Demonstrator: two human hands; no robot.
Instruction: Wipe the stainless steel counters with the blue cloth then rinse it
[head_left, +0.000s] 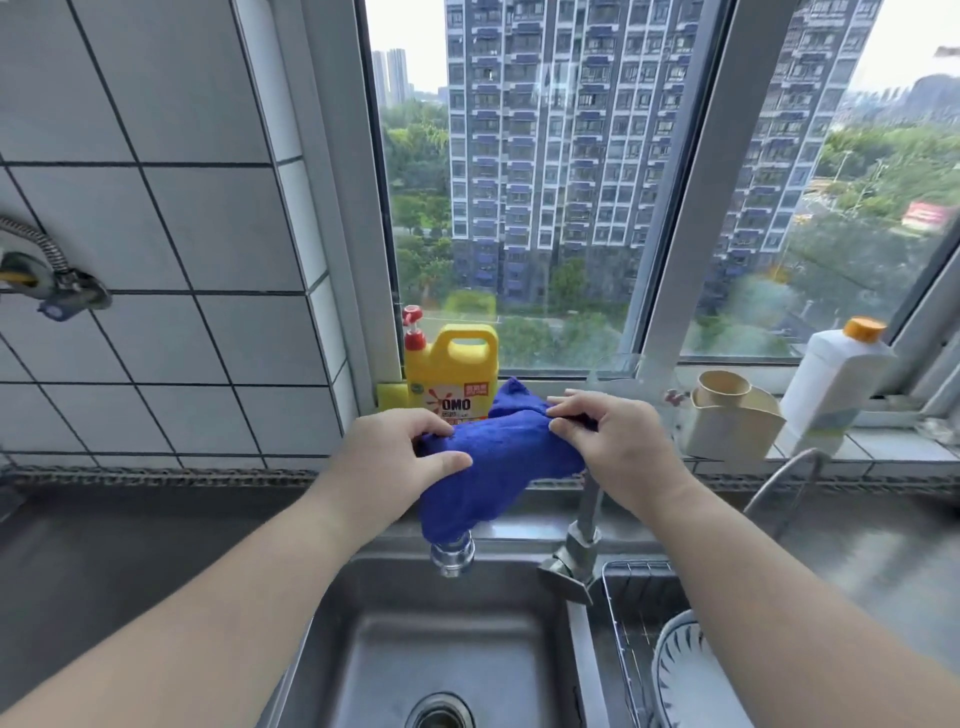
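At the kitchen sink (363, 597), my left hand (395, 449) and right hand (605, 441) each keep a closed grip on an end of the blue cloth (498, 467), which sags over the faucet (453, 556) above the basin. A yellow OMO detergent jug (451, 371) stands on the windowsill behind it (a white bottle (831, 384) and beige holder (730, 421) to my right). Steel worktop (130, 545) flanks the sink.
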